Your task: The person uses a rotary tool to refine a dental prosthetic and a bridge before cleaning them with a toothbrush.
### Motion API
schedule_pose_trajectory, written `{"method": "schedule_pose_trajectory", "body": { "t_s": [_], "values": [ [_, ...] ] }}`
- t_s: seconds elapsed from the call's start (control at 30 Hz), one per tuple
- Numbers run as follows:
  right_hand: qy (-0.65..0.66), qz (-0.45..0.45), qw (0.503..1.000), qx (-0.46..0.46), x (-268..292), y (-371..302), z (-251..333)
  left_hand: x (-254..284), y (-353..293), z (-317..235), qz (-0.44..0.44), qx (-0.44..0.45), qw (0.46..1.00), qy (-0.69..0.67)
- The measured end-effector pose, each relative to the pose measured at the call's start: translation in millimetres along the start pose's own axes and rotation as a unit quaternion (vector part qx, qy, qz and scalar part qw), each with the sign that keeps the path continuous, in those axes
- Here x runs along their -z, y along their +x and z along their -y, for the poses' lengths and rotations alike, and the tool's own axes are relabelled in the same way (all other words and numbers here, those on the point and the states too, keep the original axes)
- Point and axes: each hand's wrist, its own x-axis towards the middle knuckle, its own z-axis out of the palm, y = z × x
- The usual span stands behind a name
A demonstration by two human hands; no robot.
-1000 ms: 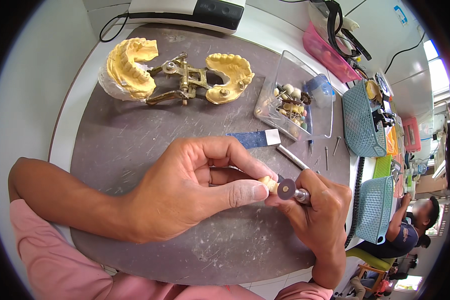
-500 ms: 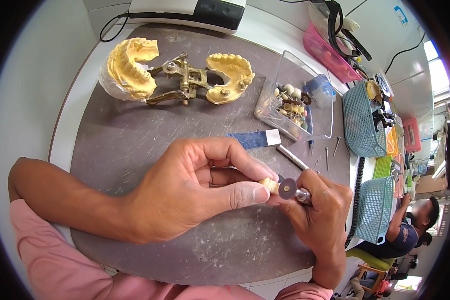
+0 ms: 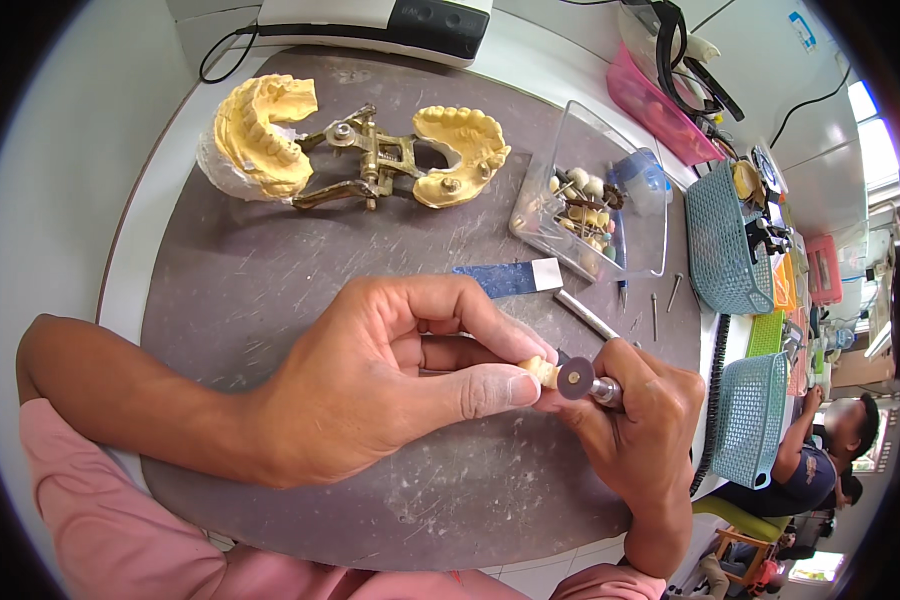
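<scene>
Between the thumb and fingertips of my left hand (image 3: 410, 375) is a small cream-coloured dental crown piece (image 3: 538, 368). My right hand (image 3: 640, 410) is wrapped round a silver rotary handpiece (image 3: 606, 391). A dark round cutting disc (image 3: 575, 378) on its tip sits right beside the crown piece; whether they touch I cannot tell. White dust covers my left thumb and fingertips. Beyond my hands, a metal articulator (image 3: 370, 160) lies opened out, with one yellow dental cast (image 3: 260, 140) at its left and another yellow dental cast (image 3: 460, 155) at its right.
A clear plastic box (image 3: 650, 235) holds several grinding burs. Near it lie a blue strip with a white end (image 3: 505, 278), a metal rod (image 3: 585, 314) and loose burs (image 3: 674, 292). Blue baskets (image 3: 730, 240) and a pink basket (image 3: 650, 100) line the right. A person (image 3: 820, 455) sits farther off.
</scene>
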Motion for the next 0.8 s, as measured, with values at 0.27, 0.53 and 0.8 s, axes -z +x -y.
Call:
{"method": "schedule_pose_trajectory", "body": {
  "t_s": [0.27,0.53,0.8],
  "values": [
    [-0.004,0.001,1.000,0.004,-0.6,0.4,0.1,0.0,0.3,-0.7,0.000,0.003,1.000,0.007],
    [-0.001,0.006,1.000,0.005,1.2,0.9,0.8,-1.5,-0.3,-2.9,-0.004,0.011,1.000,0.012],
    [0.037,-0.049,0.998,-0.007,-3.0,-5.1,-8.0,-5.2,0.2,-6.0,-0.013,0.017,1.000,-0.016]
  ]
}}
